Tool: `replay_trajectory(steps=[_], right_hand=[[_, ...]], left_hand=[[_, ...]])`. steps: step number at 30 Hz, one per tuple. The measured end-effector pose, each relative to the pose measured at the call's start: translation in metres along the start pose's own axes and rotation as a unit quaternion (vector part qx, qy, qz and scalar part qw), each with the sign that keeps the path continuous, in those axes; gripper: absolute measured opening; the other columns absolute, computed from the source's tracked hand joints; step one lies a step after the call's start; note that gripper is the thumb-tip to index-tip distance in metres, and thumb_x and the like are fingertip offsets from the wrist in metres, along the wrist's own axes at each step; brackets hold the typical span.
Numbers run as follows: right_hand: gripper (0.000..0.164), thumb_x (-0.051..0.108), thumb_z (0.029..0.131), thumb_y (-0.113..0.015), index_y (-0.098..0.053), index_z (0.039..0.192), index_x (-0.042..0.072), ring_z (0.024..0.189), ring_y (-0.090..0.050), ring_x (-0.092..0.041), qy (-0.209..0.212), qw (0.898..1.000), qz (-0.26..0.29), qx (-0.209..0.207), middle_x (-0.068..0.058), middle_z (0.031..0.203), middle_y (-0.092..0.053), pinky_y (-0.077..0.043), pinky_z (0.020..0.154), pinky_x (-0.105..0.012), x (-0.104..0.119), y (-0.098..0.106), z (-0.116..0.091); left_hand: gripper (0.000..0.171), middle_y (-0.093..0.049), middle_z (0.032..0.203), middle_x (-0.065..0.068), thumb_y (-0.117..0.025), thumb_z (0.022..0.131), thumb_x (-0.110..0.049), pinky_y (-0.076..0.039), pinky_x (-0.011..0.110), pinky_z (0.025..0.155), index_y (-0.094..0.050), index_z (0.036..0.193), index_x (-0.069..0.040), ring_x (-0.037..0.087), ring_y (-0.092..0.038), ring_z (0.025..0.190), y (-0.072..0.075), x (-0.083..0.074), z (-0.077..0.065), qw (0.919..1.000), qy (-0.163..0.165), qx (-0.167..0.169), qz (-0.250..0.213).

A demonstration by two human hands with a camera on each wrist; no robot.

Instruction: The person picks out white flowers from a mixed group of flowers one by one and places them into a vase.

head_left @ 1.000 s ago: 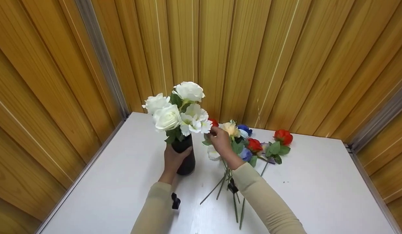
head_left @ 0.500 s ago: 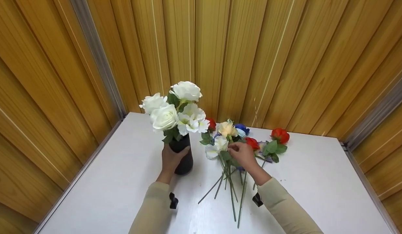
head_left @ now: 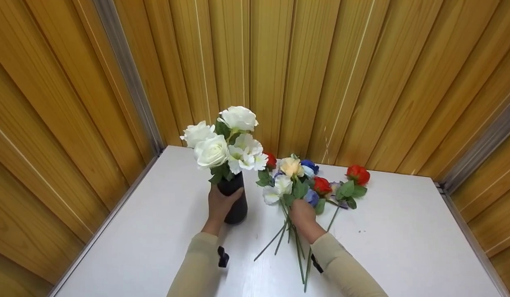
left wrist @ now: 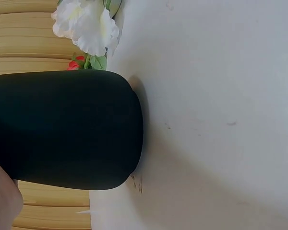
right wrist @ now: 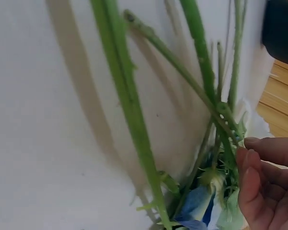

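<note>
My left hand (head_left: pixel 220 204) grips the upper part of a dark vase (head_left: pixel 236 210), which stands upright on the table. Large white artificial flowers (head_left: pixel 211 150) with green leaves rise from its mouth. In the left wrist view the vase (left wrist: pixel 72 129) fills the left side, its base on the tabletop. To its right lies a pile of artificial flowers in peach (head_left: pixel 291 166), red, blue and white. Over the stems below these blooms is my right hand (head_left: pixel 303 214). The right wrist view has its thumb and fingers (right wrist: pixel 252 175) pinching a thin green stem (right wrist: pixel 182 72); which bloom it belongs to is hidden.
A red flower (head_left: pixel 358 175) lies at the pile's right end, its stem pointing toward me. Bare stems (head_left: pixel 301 260) fan out toward the front of the white table (head_left: pixel 147 235). Wood-panelled walls (head_left: pixel 267 74) close in the back and both sides.
My right hand has come away from the white flowers at the vase and moved right and down to the stems of the pile. The left hand keeps its hold on the vase.
</note>
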State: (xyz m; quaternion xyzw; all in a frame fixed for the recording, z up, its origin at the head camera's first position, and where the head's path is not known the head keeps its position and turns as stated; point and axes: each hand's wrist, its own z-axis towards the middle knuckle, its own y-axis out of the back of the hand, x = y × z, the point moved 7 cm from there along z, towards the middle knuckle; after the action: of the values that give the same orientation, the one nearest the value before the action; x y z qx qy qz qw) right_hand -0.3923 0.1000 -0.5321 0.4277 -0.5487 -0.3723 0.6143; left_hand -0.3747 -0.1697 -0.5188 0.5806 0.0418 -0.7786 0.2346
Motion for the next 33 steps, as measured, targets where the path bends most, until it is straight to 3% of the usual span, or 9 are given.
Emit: replay_trajectory(steps=[3,6,11,19,23,29,33], right_hand=[[0.021,0.003,0.092,-0.059,-0.069,0.075,-0.001,0.074,-0.070,-0.032,-0.007,1.000,0.000,0.008,-0.021,0.081,-0.073,-0.058,0.064,-0.044,-0.007,-0.004,0.001],[0.023,0.004,0.091,-0.061,-0.065,0.069,0.003,0.066,-0.063,-0.024,-0.012,0.999,0.022,0.022,-0.015,0.073,-0.069,-0.050,0.059,-0.038,-0.010,-0.006,0.003],[0.036,0.003,0.090,-0.061,-0.048,0.059,0.013,0.061,-0.041,-0.017,-0.038,0.996,0.074,0.044,-0.002,0.062,-0.048,-0.035,0.056,-0.030,-0.013,-0.005,0.006],[0.045,0.001,0.086,-0.055,-0.032,0.053,0.019,0.052,-0.031,-0.012,-0.020,0.986,0.165,-0.024,0.007,0.053,-0.025,-0.027,0.051,-0.025,-0.015,0.008,0.010],[0.044,-0.001,0.086,-0.052,-0.031,0.054,0.019,0.052,-0.029,-0.012,-0.010,0.980,0.193,-0.038,0.007,0.053,-0.023,-0.026,0.051,-0.024,-0.015,0.013,0.012],[0.043,-0.003,0.086,-0.051,-0.029,0.055,0.018,0.055,-0.024,-0.013,0.011,0.980,0.182,-0.076,0.006,0.056,-0.020,-0.021,0.054,-0.026,-0.010,0.031,0.018],[0.030,0.001,0.091,-0.057,-0.051,0.062,0.006,0.059,-0.037,-0.015,0.008,0.977,0.181,-0.113,-0.004,0.058,-0.044,-0.034,0.057,-0.029,-0.007,0.049,0.020]], left_hand=[[0.090,-0.056,0.147,0.024,-0.085,0.078,-0.025,-0.041,0.054,0.120,-0.039,0.151,-0.001,0.040,-0.053,0.138,-0.002,0.000,-0.002,0.9999,-0.003,-0.010,-0.005],[0.090,-0.056,0.146,0.025,-0.085,0.077,-0.024,-0.042,0.054,0.119,-0.039,0.150,0.000,0.040,-0.054,0.137,-0.003,-0.002,-0.002,0.9999,-0.007,-0.013,-0.009],[0.089,-0.057,0.145,0.025,-0.085,0.077,-0.024,-0.042,0.054,0.118,-0.040,0.149,0.001,0.040,-0.054,0.137,-0.002,-0.002,-0.002,0.9999,-0.009,-0.011,-0.009],[0.089,-0.055,0.147,0.026,-0.085,0.078,-0.025,-0.040,0.054,0.120,-0.039,0.150,0.001,0.041,-0.052,0.139,-0.001,-0.002,-0.002,1.0000,0.000,-0.005,0.000],[0.090,-0.054,0.148,0.026,-0.085,0.078,-0.025,-0.039,0.055,0.121,-0.038,0.150,0.001,0.041,-0.050,0.141,-0.001,-0.001,-0.002,1.0000,0.003,-0.004,0.006],[0.090,-0.055,0.147,0.026,-0.085,0.077,-0.025,-0.039,0.054,0.121,-0.040,0.149,0.002,0.041,-0.051,0.140,-0.002,0.002,-0.003,0.9999,0.014,-0.007,0.003],[0.090,-0.055,0.146,0.027,-0.085,0.077,-0.026,-0.040,0.054,0.120,-0.040,0.149,0.002,0.041,-0.052,0.139,-0.002,0.001,-0.002,0.9999,0.012,-0.008,0.000]])
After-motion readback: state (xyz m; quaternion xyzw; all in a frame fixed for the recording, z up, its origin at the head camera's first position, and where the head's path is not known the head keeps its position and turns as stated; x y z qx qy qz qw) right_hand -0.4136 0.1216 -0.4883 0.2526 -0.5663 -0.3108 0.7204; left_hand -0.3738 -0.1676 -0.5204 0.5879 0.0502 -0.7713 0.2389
